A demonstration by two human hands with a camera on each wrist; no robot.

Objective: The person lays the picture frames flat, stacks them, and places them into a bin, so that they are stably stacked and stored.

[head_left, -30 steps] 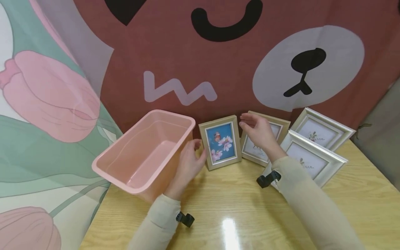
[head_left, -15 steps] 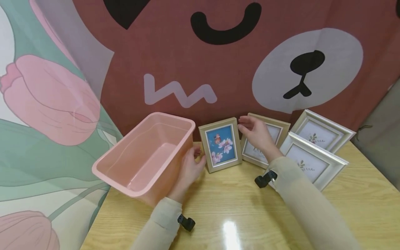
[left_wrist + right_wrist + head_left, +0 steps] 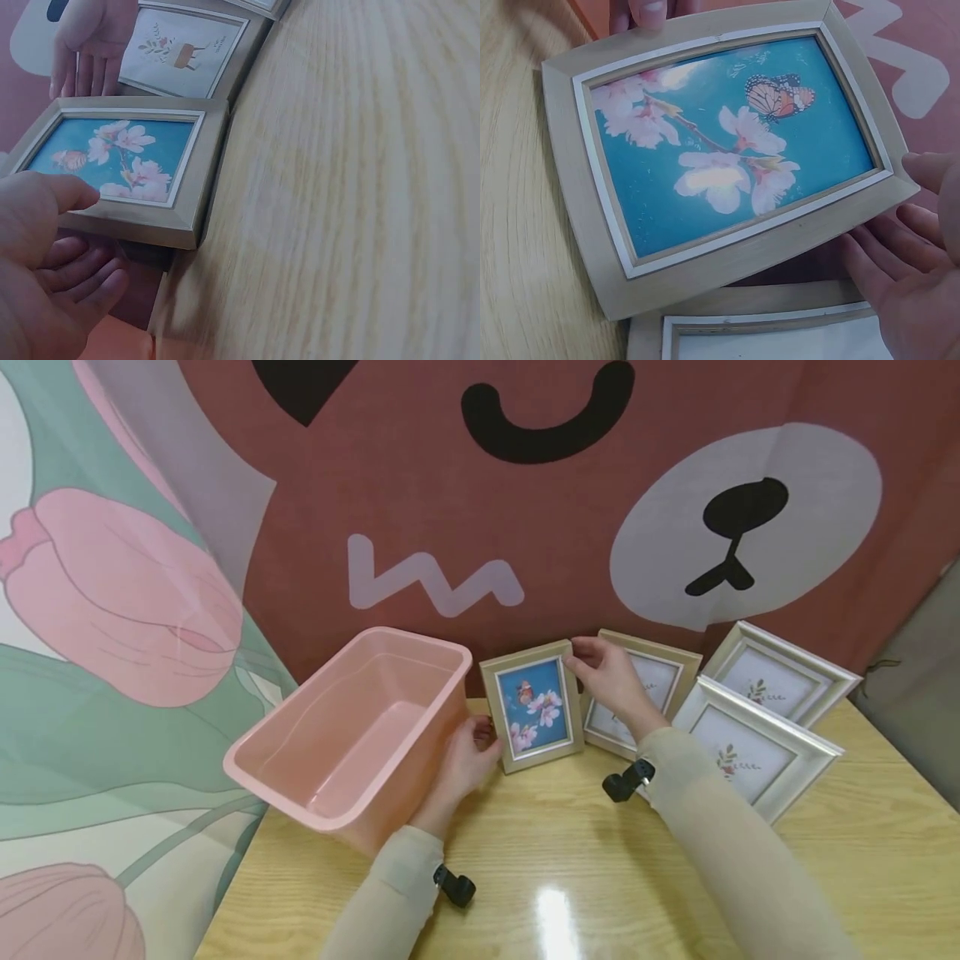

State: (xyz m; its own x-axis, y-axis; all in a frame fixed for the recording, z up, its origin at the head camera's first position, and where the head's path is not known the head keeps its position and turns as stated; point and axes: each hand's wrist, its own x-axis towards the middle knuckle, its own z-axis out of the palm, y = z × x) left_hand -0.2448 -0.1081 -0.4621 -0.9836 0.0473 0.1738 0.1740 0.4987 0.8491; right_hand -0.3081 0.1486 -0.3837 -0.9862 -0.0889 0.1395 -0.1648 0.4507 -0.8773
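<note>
A beige picture frame (image 3: 532, 706) with blossoms and a butterfly on blue stands on the table between both hands. My left hand (image 3: 467, 762) is at its left edge, thumb (image 3: 71, 193) over the front and fingers curled toward the back. At the upper right corner my right hand (image 3: 611, 681) grips the frame, thumb on the corner and fingers reaching behind. The right wrist view shows the whole blossom picture (image 3: 727, 150) close up. How far the fingers reach behind the frame is hidden.
Left stands a pink plastic bin (image 3: 352, 727), its inside bare. A second beige frame (image 3: 651, 689) is behind my right hand. Two silver frames (image 3: 776, 672) lean farther right on the wooden table (image 3: 510, 860). A printed curtain (image 3: 420, 485) hangs behind.
My right hand has moved slightly left onto the blossom frame's upper corner. My left hand has come closer in at its left edge. The frames and bin have stayed put.
</note>
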